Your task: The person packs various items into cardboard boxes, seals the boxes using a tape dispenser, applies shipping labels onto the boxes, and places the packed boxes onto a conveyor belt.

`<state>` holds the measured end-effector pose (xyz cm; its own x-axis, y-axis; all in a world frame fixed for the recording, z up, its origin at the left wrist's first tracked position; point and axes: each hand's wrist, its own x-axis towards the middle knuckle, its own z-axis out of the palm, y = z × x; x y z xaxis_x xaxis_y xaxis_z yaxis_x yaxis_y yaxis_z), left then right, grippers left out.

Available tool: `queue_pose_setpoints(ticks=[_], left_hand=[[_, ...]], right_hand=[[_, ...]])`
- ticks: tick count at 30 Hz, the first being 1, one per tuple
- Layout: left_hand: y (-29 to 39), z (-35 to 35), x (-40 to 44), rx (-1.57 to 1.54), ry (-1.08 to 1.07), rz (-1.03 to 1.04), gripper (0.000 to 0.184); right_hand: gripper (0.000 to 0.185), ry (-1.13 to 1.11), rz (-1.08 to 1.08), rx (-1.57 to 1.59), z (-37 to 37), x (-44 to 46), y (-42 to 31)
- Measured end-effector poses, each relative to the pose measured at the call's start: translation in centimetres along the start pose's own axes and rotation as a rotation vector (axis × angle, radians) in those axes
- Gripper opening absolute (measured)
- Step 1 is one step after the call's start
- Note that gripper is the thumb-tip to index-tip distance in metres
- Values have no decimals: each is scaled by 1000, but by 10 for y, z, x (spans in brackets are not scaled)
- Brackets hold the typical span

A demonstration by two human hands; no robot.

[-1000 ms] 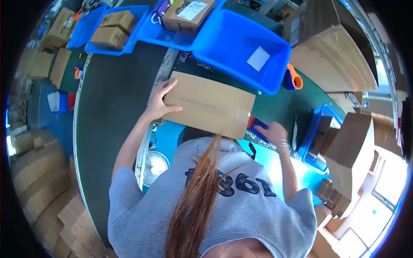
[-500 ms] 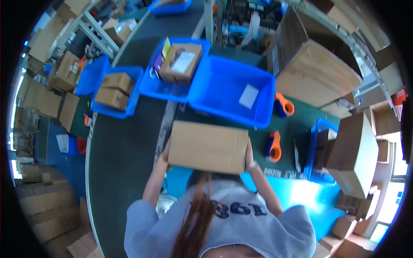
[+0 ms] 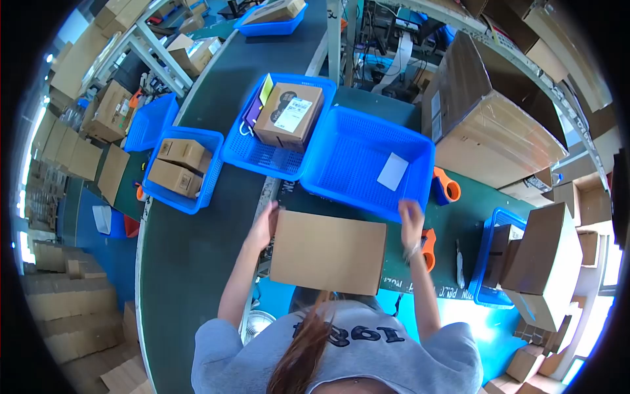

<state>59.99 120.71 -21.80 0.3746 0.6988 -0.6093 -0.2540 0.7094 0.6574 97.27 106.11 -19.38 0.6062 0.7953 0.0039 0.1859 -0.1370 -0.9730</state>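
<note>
A plain brown cardboard box (image 3: 328,253) lies in front of my body at the near edge of the green work surface. My left hand (image 3: 264,224) is at the box's upper left side, its fingers against or close to that edge; their grip is partly hidden. Off the box's right side, my right hand (image 3: 411,222) is raised near the lower rim of a blue basket (image 3: 367,154), with its fingers blurred. A white sheet (image 3: 392,171) lies inside that basket. Just below my right hand, an orange tape dispenser (image 3: 428,250) is partly covered by the wrist.
Left of that basket, another blue basket (image 3: 262,161) holds a labelled box (image 3: 289,117). A third (image 3: 190,205) carries small boxes on the belt (image 3: 190,282). To the right are a second dispenser (image 3: 447,188), a knife-like tool (image 3: 459,266), a blue bin (image 3: 491,297) and a large carton (image 3: 492,141).
My right hand has left the box's right side and moved up and right. Earlier it held a dispenser, which was set down by half a second ago. The view has shifted too.
</note>
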Motion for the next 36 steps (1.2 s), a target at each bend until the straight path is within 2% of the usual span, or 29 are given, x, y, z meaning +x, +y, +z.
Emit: queue_pose_setpoints(ticks=[1,2,3,4,6,7,12,16,21,23,24,25,26,27,28,30,33,36], left_hand=[[10,1,26,-96,132,-27,60],[19,6,58,-160,171,7,58],[23,9,87,-224,209,41,57],[23,13,110,-221,206,40,57],[29,22,142,-172,156,224,57],[38,26,147,-176,150,240,57],[82,14,134,-158,373,190,27],[118,13,107,-67,451,214,28],[151,42,44,261,285,339,34],[156,53,35,350,208,334,35],[155,60,35,391,164,326,36],[154,67,36,435,112,318,37],[152,75,42,482,57,307,38],[148,83,51,530,-2,298,39],[142,91,61,576,-53,297,40],[130,106,79,676,-112,327,43],[100,111,79,957,-57,583,45],[88,126,69,1581,203,1215,52]], right_hand=[[27,53,-79,-70,6,30,-10],[34,31,-132,-308,13,69,6],[42,9,-183,-546,20,100,39],[42,13,-181,-546,29,115,77],[68,83,-236,-1166,48,147,135],[68,91,-251,-1162,49,157,136],[85,15,-390,-1173,64,152,143],[68,-314,-73,-971,72,150,115],[53,-137,112,-857,39,125,11],[39,698,-216,-883,22,86,-1],[39,809,-118,-712,8,70,11],[40,727,84,-437,-2,58,26],[41,548,299,-18,-9,54,41],[41,461,378,256,-16,60,48],[42,426,409,439,-23,67,46],[43,469,337,600,-36,71,39],[45,504,134,759,-47,33,8],[48,327,119,819,-44,-11,-41]])
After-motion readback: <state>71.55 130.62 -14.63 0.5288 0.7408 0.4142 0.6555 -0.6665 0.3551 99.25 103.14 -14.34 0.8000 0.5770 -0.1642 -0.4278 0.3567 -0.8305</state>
